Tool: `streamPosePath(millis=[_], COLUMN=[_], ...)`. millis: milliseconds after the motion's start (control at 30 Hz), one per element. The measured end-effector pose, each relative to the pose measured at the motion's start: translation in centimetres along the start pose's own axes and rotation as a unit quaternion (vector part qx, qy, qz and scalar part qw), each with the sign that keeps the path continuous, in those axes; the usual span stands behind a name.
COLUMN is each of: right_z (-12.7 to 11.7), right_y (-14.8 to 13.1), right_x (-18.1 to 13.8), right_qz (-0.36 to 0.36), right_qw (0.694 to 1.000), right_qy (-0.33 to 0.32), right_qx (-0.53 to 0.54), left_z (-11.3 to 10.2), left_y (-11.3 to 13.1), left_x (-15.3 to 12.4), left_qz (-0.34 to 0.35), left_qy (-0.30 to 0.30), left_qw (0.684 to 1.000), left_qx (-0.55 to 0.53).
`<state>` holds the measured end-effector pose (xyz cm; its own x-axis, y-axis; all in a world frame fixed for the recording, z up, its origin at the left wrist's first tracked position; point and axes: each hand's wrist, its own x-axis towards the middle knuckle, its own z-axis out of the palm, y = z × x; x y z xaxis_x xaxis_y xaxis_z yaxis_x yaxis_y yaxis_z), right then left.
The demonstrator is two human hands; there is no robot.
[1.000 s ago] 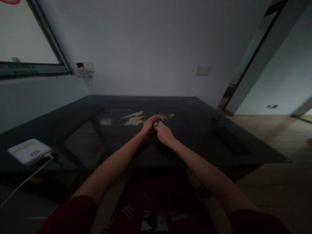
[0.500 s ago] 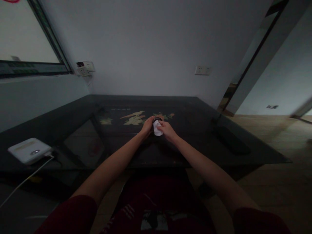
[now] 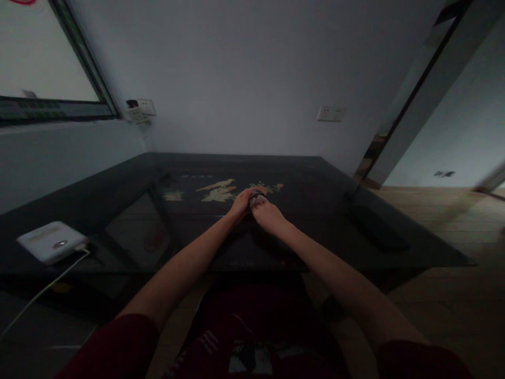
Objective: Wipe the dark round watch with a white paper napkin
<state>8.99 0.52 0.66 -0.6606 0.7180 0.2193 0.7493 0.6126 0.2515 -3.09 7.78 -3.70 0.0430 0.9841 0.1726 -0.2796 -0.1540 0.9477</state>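
Small dark-rimmed object [image 3: 256, 193], over the table [image 3: 311, 221], is clasped in the left hand's [image 3: 240, 203] grip, seemingly steadied for the right hand [image 3: 269, 216] beside pale material [image 3: 259, 200]; whether the right grip is closed, I cannot tell.

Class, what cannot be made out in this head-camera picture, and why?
Head view: small dark object, mostly covered by the bare left hand and bare right hand.
Head view: whitish material, blurred and partly behind the right hand.
Head view: thin white cable, one end cut off by the left edge.
Head view: pale lettering on dark glossy tabletop, too small to read.
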Motion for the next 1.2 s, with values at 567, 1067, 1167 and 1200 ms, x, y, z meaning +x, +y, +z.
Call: streamPosePath(millis=[567, 1067, 1167, 1200], right_z=[1.7, 0.8, -0.2, -0.3], right_y=[1.2, 1.1, 0.7, 0.5], right_x=[1.0, 0.0, -0.4, -0.4], right_qz=[0.17, 0.088, 0.064, 0.06], right_qw=[0.777, 0.948, 0.986, 0.991], right_qy=[0.096, 0.04, -0.006, -0.004], right_qx=[0.599, 0.303, 0.151, 0.117], left_z=[0.2, -0.1, -0.2, -0.2], left_y=[0.5, 0.2, -0.2, -0.3], left_x=[-0.5, 0.0, 0.2, 0.2], left_qz=[-0.044, -0.06, -0.047, -0.038], left_qy=[-0.004, 0.005, 0.005, 0.001], left_qw=[0.998, 0.996, 0.998, 0.999], left_qx=[-0.043, -0.059, -0.033, -0.029])
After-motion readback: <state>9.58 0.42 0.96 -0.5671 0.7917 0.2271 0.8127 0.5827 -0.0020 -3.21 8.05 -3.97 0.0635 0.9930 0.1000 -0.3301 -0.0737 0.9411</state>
